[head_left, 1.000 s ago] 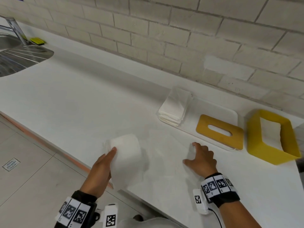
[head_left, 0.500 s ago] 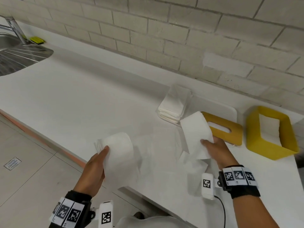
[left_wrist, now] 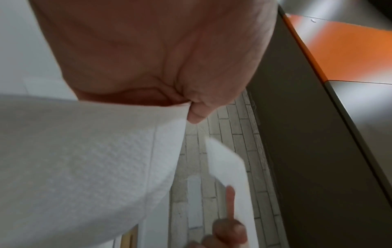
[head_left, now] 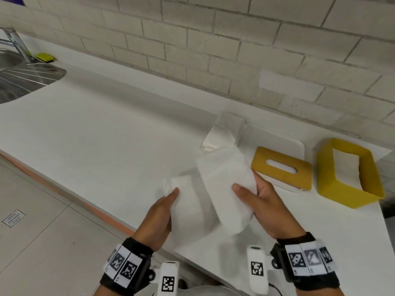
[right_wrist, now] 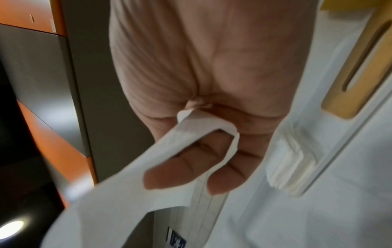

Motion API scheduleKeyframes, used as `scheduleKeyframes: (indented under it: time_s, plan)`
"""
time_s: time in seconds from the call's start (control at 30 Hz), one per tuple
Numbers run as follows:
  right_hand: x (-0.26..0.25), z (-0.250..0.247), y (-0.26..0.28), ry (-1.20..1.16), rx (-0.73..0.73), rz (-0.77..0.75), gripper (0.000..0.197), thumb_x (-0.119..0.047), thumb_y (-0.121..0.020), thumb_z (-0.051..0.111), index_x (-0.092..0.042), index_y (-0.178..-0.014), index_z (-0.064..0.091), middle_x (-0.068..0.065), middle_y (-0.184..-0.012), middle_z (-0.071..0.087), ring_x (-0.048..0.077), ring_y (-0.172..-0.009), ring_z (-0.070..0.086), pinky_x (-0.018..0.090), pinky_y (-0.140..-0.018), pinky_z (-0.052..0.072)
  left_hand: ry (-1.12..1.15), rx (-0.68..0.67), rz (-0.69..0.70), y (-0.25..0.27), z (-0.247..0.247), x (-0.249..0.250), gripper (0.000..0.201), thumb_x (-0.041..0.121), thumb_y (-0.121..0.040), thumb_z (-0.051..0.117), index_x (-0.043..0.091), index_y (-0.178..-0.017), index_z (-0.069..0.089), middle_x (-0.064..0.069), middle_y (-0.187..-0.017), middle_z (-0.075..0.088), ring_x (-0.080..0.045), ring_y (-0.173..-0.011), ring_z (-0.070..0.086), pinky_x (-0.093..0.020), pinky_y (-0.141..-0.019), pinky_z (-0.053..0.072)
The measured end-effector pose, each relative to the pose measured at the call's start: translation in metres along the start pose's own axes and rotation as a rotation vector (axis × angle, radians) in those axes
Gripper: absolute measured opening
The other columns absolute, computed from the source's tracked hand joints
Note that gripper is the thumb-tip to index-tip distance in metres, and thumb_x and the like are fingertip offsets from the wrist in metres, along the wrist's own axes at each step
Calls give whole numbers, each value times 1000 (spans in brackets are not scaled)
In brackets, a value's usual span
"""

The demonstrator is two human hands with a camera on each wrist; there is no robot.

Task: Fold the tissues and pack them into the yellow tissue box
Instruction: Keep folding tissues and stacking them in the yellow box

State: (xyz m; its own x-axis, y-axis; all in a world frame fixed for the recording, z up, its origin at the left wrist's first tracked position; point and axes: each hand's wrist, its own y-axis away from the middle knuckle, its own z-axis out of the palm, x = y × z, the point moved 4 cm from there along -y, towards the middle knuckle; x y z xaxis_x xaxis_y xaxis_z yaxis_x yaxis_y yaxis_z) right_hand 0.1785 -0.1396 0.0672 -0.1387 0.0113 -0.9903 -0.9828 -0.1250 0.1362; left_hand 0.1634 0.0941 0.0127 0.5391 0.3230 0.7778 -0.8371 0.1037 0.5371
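Note:
A white tissue [head_left: 226, 184] hangs above the counter's front edge, held at both ends. My left hand [head_left: 168, 201] pinches its left end [left_wrist: 84, 167] between thumb and fingers. My right hand [head_left: 250, 193] grips the right end [right_wrist: 106, 201], thumb on top and fingers curled beneath. The two ends are close together, with the sheet sagging between them. The open yellow tissue box [head_left: 350, 189] stands at the right. Its yellow slotted lid [head_left: 282, 167] lies flat on a white tray [head_left: 297, 146]. A stack of folded tissues [head_left: 222, 135] sits at the tray's left end.
A steel sink [head_left: 21, 77] with a faucet and a yellow sponge [head_left: 44, 57] lies at the far left. A brick wall runs behind the counter. The counter's front edge passes just under my hands, with tiled floor below.
My right hand lifted its end of the tissue off the counter and swung it left. My left hand moved right, so the two ends came close together.

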Motion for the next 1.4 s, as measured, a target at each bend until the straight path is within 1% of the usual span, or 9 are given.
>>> scheduleKeyframes:
  time_s: [0.23,0.37,0.5,0.67,0.83,1.0,1.17,1.3,1.4]
  plan:
    - [22,31,17,113,-64,56,52,-12,-97,64,-30,-144,50,-9,-132,68,12,-124,63,38,-107,50,176,-115,37,-6,30,14,51,41,-94,57,7,-132,67,-16,-129,71,-31,-121,68,-47,-107,48]
    - [26,34,20,177,-42,48,55,-15,-98,64,-41,-143,47,-22,-133,65,1,-125,60,36,-111,47,251,-146,40,-9,30,16,54,50,-105,42,14,-138,64,-13,-134,69,-29,-126,65,-48,-111,44]
    - [24,31,21,187,-38,40,56,-15,-99,63,-38,-146,46,-20,-136,63,2,-129,57,39,-114,44,280,-207,51,-7,37,15,63,60,-103,32,18,-138,63,-11,-135,69,-26,-126,65,-46,-106,45]
    - [24,28,19,171,-53,49,53,-18,-99,64,-37,-146,48,-16,-136,64,6,-128,59,43,-113,45,188,-252,38,-6,42,15,49,38,-98,52,9,-137,62,-15,-132,70,-30,-123,66,-47,-105,48]
    - [24,25,19,216,-96,34,61,-20,-97,67,-39,-149,41,-20,-137,62,1,-128,58,31,-111,47,179,-213,68,-8,46,17,35,26,-104,50,9,-130,65,-13,-124,74,-28,-114,72,-42,-97,55]
    - [26,-2,15,374,15,94,72,-60,-73,78,-52,-137,47,-8,-127,62,7,-115,61,32,-100,51,214,-222,44,-12,53,13,46,30,-98,55,7,-137,60,-17,-131,70,-34,-122,67,-52,-107,48]
    - [10,-15,21,357,-8,55,27,-23,-90,76,-27,-116,69,-11,-109,76,7,-103,71,32,-89,57,264,-289,94,-14,78,4,48,28,-93,61,7,-137,60,-17,-132,69,-35,-125,65,-53,-109,48]
    - [-9,-55,35,693,130,-11,10,-29,-93,70,-30,-102,68,-19,-95,73,-2,-92,66,22,-83,54,-217,-186,454,-20,85,14,24,14,-92,72,23,-114,72,-2,-110,78,-22,-105,74,-36,-92,60]
    - [-14,-86,44,1016,132,-21,10,-33,-93,65,-36,-103,65,-21,-94,70,0,-90,63,28,-80,53,-539,-167,558,-30,96,4,25,6,-93,73,25,-109,72,13,-98,78,-9,-93,74,-25,-84,59]
